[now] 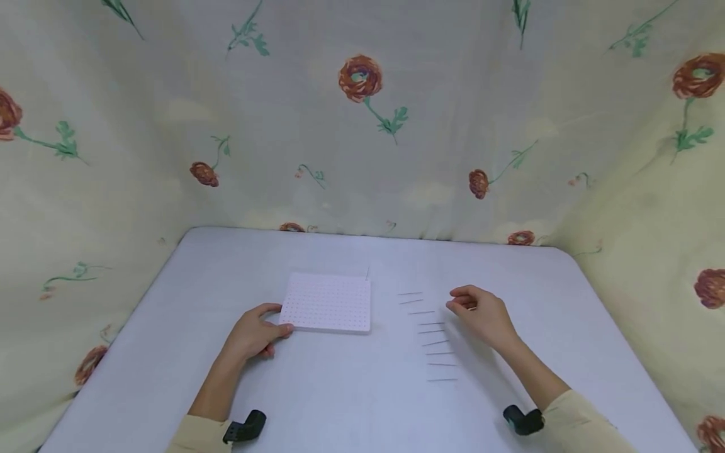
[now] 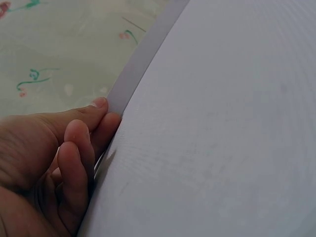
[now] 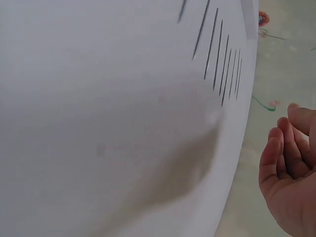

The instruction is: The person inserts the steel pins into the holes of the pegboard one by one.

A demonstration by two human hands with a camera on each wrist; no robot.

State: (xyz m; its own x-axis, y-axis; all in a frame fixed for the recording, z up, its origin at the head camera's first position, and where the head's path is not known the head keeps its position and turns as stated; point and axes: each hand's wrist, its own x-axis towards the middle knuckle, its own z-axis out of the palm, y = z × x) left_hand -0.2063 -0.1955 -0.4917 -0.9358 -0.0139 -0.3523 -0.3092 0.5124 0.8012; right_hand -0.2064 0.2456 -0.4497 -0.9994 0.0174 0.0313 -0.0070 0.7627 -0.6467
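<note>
A white pegboard (image 1: pixel 325 303) with a grid of small holes lies on the table. My left hand (image 1: pixel 253 332) grips its near left corner between thumb and fingers; the left wrist view shows the thumb and fingertips on the board's edge (image 2: pixel 143 59). One thin pin (image 1: pixel 367 273) stands upright at the board's far right corner. Several thin dark pins (image 1: pixel 432 323) lie in a column right of the board. My right hand (image 1: pixel 480 314) hovers just right of them, fingers loosely curled. In the right wrist view, this hand (image 3: pixel 291 168) shows nothing between its fingers.
The white table (image 1: pixel 351 402) has rounded far corners. Floral curtains (image 1: pixel 430 126) hang behind it and along both sides. Black wrist cameras (image 1: pixel 245 428) are strapped near both sleeve cuffs.
</note>
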